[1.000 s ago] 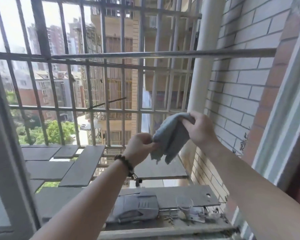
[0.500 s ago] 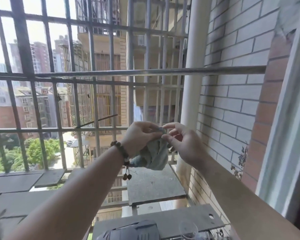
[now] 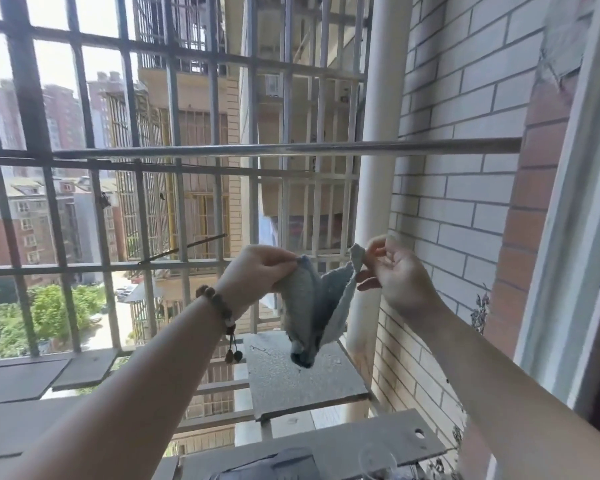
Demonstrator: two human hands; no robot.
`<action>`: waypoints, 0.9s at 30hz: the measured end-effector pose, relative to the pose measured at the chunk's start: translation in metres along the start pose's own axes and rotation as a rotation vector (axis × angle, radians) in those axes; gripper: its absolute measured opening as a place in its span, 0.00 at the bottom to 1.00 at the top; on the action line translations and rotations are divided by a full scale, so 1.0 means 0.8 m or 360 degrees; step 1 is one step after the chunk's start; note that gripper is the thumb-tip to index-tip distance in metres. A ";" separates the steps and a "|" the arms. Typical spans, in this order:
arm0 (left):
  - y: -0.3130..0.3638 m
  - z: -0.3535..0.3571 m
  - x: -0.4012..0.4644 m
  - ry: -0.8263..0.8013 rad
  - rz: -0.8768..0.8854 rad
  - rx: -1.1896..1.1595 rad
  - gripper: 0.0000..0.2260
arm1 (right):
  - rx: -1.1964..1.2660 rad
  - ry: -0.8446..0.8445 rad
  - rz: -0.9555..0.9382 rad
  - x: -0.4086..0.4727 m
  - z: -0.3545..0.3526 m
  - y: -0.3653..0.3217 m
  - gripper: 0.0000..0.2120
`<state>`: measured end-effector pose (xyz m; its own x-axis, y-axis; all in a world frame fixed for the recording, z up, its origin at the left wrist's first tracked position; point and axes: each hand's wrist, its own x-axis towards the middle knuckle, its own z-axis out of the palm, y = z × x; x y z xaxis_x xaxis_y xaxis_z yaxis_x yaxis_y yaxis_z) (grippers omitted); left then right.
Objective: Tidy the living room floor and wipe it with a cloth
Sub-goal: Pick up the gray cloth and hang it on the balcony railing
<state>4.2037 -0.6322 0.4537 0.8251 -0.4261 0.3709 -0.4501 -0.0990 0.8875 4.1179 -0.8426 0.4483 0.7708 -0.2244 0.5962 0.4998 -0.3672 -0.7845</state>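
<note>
Hands apart now – L hand (image 3: 257,271) & R hand (image 3: 392,271) pinching cloth (image 3: 314,306) below rail (image 3: 291,148).

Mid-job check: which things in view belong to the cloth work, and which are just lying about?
In the job:
cloth
left hand, pinching one corner
right hand, pinching the other
metal rail above

Lying about:
grey slabs on the grille
clear cup
bead bracelet
</note>
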 end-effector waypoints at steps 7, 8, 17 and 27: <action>0.011 -0.045 0.012 0.0275 0.0177 0.0290 0.08 | 0.0327 -0.0137 0.0163 0.016 -0.040 -0.016 0.06; 0.014 -0.049 0.017 0.0294 0.0211 0.0344 0.08 | 0.0223 -0.0165 0.0158 0.018 -0.046 -0.020 0.12; 0.049 -0.086 0.070 0.0390 0.0633 0.1110 0.04 | -0.1537 -0.0035 -0.0325 0.065 -0.081 -0.063 0.21; 0.104 -0.106 0.161 0.0366 0.0175 0.0438 0.04 | -0.0893 0.0345 0.0084 0.142 -0.125 -0.109 0.04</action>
<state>4.3017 -0.6194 0.5981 0.8078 -0.2377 0.5394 -0.5894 -0.3153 0.7437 4.1224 -0.9266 0.6020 0.6612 -0.4125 0.6267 0.1328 -0.7577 -0.6389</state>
